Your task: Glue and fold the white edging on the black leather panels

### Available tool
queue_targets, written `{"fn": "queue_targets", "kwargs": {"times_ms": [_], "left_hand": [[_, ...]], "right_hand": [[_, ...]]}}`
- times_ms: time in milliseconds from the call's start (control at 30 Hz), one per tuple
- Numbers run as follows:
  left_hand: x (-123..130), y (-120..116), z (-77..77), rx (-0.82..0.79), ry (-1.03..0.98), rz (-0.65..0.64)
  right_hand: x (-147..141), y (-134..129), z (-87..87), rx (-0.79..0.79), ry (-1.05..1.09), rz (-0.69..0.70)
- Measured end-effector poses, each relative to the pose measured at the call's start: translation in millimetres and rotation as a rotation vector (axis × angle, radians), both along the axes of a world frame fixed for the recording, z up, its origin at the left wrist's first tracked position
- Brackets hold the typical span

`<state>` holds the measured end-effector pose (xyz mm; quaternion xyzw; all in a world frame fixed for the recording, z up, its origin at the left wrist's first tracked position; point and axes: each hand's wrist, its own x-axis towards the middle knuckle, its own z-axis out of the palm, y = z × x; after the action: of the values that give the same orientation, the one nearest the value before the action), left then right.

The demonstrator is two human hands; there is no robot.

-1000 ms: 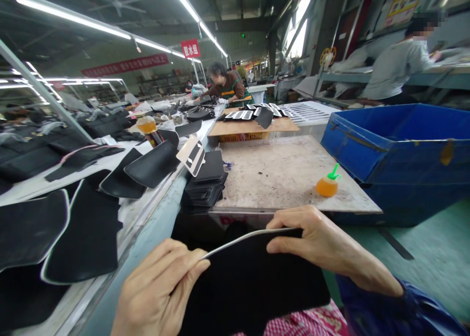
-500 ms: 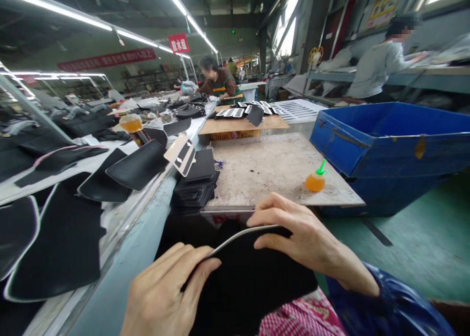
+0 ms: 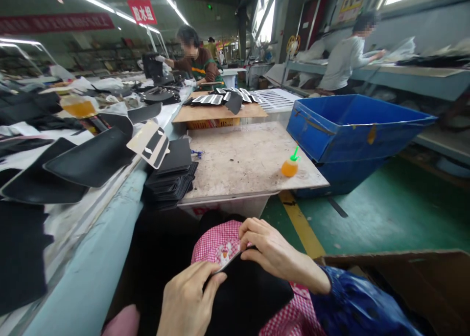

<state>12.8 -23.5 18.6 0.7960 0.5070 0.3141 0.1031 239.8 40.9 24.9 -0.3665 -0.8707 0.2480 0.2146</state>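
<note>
A black sheet piece (image 3: 249,297) with a pale edge lies over my lap, its upper edge pinched between both hands. My left hand (image 3: 191,294) grips that edge on the left, thumb on the near face. Farther right along the same edge, my right hand (image 3: 271,250) holds it between thumb and curled fingers. Under the piece shows a pink checked apron (image 3: 216,238). Just beyond stands a worn board table (image 3: 235,155). At its left is a stack of black pieces (image 3: 171,174), with a beige card template (image 3: 150,143) leaning there.
An orange squeeze bottle (image 3: 290,168) with a green nozzle stands on the table's right. Behind it is a blue bin (image 3: 316,135). Black panels (image 3: 91,157) cover the left bench. A cardboard box (image 3: 422,277) sits at lower right. Two co-workers (image 3: 200,62) are farther off.
The view has swung right and down, showing more apron and the box. Both hands still hold the black piece, now closer together. A co-worker has lifted a dark item.
</note>
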Motion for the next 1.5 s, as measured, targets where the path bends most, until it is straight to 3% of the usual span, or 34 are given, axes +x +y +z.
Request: {"fn": "queue_targets", "kwargs": {"times_ms": [133,267,400,633,767,867,1033,1500], "left_hand": [[0.7,-7.5,-18.2,-0.021,0.007,0.024],[2.5,-12.8,-18.0,-0.014,-0.031,0.04],[6.8,-18.9,-20.5,-0.04,-0.041,0.031],[5.3,-18.5,-26.1,0.044,0.086,-0.031],[5.2,-18.3,-26.3,0.076,0.096,-0.02],[5.6,-19.3,-25.1,0.101,0.11,-0.011],[6.0,-18.7,-23.7,0.085,0.117,-0.022],[7.4,-17.8,-30.9,0.068,0.215,0.008]], "right_hand": [[7.1,-18.4,-20.0,-0.016,0.052,-0.057],[7.8,-26.1,-23.5,0.074,0.059,-0.077],[6.6,-25.9,-23.6,0.005,0.08,-0.072],[9.2,-33.9,-33.6,0.121,0.069,0.009],[13.0,-40.4,-39.9,0.201,0.154,-0.072],[15.1,-41.4,-39.4,0.294,0.087,-0.117],[15.6,-42.3,-36.1,0.428,-0.024,-0.053],[17.9,-39.7,-44.8,0.493,-0.057,0.003]]}}
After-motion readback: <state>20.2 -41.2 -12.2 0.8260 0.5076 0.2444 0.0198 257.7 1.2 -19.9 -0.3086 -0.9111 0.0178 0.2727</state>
